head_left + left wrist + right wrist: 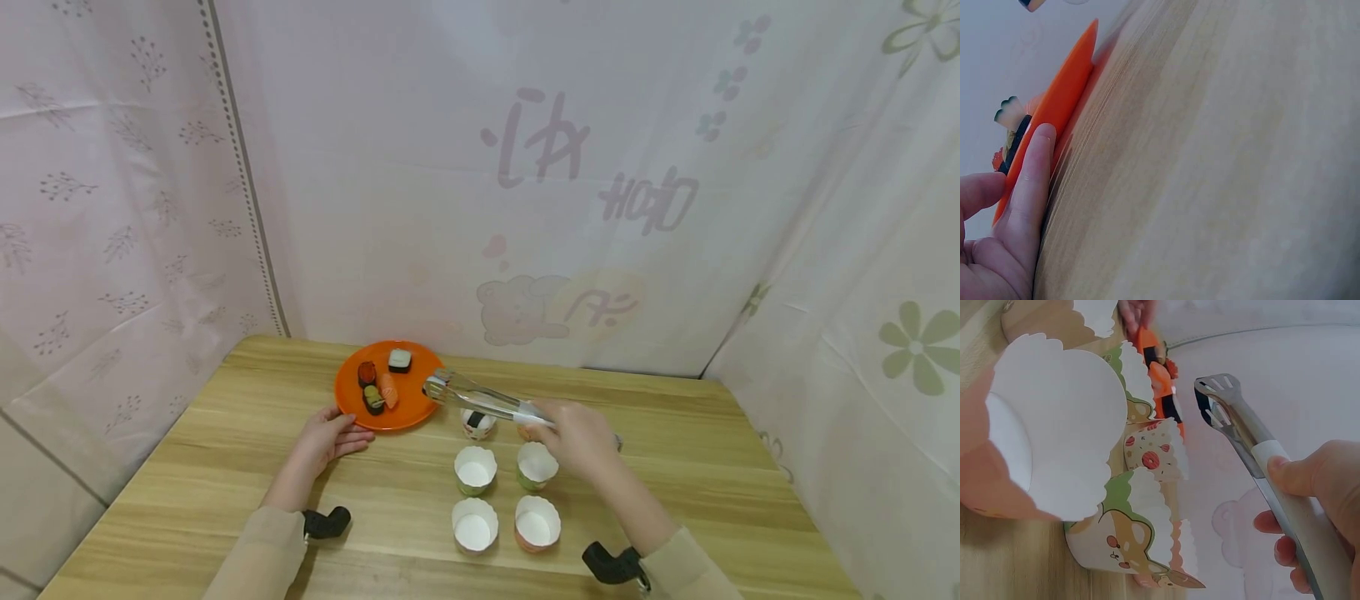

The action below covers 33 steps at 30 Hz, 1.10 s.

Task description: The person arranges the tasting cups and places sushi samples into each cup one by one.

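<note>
1. Tongs (487, 398) of bright metal are gripped in the right hand (581, 437), whose fingers (1282, 547) are curled round the handles; the tongs hang above the counter (675, 467), and their tips sit just beside the right rim of the orange plate (352, 408). The tips look empty and close together in the right wrist view.
2. The left hand (324, 440) lies flat on the counter with its fingers (1032, 181) straight and relaxed, holding nothing. The fingertips touch the near edge of the orange plate, as the left wrist view shows.
3. Four sushi pieces rest on the plate: a white-topped roll (400, 360) at the back, a dark piece with a red top (366, 372), a salmon piece (387, 389) and a greenish dark one (373, 399) nearest the left hand.
4. Paper cups stand in two columns between the hands. The back left cup (477, 424), right under the tongs, holds a dark-and-white sushi piece. The other back cup is mostly hidden behind the right hand.
5. The four nearer cups (475, 471) show only their white insides.
6. A patterned pale curtain (525, 167) hangs behind the counter.
</note>
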### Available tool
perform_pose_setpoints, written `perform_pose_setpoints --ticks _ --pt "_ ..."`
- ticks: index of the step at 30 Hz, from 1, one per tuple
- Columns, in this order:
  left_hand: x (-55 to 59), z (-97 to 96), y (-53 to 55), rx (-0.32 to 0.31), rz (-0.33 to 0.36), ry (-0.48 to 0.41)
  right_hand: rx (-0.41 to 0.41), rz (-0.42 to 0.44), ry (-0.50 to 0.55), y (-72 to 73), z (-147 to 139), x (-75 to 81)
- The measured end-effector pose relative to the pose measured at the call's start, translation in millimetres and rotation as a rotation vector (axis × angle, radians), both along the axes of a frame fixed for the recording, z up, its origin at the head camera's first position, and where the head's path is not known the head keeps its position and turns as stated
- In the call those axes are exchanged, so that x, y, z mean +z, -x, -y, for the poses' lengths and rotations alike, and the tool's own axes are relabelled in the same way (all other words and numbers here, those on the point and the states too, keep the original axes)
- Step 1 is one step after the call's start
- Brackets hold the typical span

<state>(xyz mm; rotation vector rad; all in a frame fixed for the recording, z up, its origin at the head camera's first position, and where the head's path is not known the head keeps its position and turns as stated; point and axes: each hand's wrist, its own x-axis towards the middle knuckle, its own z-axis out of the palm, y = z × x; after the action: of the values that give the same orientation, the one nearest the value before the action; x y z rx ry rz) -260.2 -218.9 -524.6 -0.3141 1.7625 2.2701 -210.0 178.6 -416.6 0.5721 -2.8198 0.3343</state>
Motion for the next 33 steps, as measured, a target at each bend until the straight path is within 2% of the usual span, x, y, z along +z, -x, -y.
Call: perform_pose_setpoints --ticks 6,15,23,33 --pt "-0.1 0.0 0.3 0.003 -0.005 0.006 -0.015 -0.006 0.040 -7.1 -8 3.2" --pt "0.5 2.0 0.4 -0.005 -0.015 -0.007 0.001 -0.057 0.043 -14.9 -26 3.1" --pt "1.6 0.4 -0.9 0.000 -0.012 -0.001 -0.033 -0.062 0.051 -22.1 -37 1.6" --pt "0.2 -0.6 -0.3 0.009 0.005 0.011 -0.029 -0.108 0.068 -28.9 -52 0.1"
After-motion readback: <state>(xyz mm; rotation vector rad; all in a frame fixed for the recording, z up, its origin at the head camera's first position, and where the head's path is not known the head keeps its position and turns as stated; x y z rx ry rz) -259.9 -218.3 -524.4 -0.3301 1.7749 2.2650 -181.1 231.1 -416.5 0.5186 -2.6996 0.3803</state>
